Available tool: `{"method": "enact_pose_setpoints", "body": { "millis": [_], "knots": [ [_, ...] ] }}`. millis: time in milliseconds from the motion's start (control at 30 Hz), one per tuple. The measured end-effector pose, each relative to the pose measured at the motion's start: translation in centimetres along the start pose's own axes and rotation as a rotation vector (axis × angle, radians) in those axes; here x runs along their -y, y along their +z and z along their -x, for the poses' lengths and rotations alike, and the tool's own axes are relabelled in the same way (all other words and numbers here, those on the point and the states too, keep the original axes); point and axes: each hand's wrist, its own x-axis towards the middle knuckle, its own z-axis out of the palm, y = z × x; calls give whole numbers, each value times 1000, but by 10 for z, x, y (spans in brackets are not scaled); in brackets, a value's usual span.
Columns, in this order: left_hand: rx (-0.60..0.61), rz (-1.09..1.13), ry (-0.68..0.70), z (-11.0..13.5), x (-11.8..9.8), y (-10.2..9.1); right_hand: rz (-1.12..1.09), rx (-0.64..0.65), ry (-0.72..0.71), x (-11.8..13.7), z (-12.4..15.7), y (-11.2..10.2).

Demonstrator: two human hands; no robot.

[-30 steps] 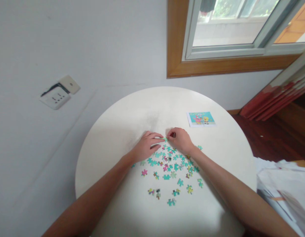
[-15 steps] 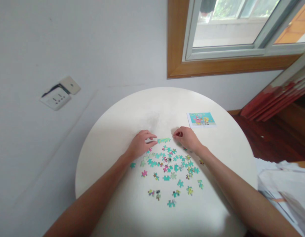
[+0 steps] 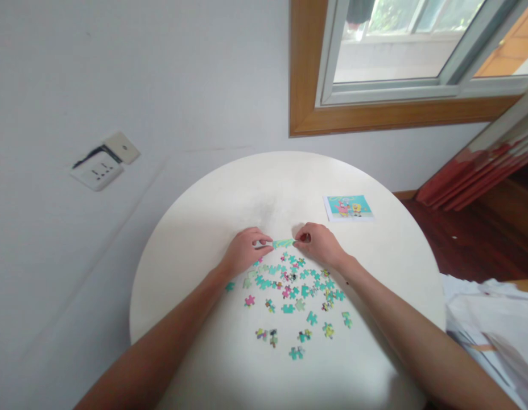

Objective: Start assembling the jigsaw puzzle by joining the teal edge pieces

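A short strip of joined jigsaw pieces, teal with yellow-green markings, lies flat on the white round table. At its left end my left hand rests with thumb and forefinger closed on the strip's edge. My right hand is pinched at the opposite end, its fingertips on a puzzle piece that they mostly cover. Nearer to me are many loose jigsaw pieces in teal, pink, yellow and pale green, several of them close under both hands.
A picture card with two cartoon figures on teal lies beyond my right hand. Behind the table stand a white wall and a wood-framed window. A wall socket is at left; white papers and a red curtain are at right.
My right hand has moved left and slightly toward me, bringing its fingertips to the strip's right end. My left hand has barely shifted, its thumb and forefinger slightly closer together.
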Motion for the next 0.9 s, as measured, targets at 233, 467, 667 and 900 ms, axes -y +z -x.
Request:
{"method": "enact_pose_setpoints", "body": {
  "millis": [233, 467, 667, 900],
  "knots": [
    [-18, 0, -29, 0, -8, 1, 3, -3, 5, 4, -1, 7],
    [-50, -24, -63, -1, -7, 0, -5, -41, 0, 6, -3, 12],
    [-69, -31, -68, -1, -1, 1, 11, -80, -15, 7, -5, 17],
    [-64, -24, -77, -2, -1, 0, 9, -77, -18, 7, -5, 17]
  ]
}}
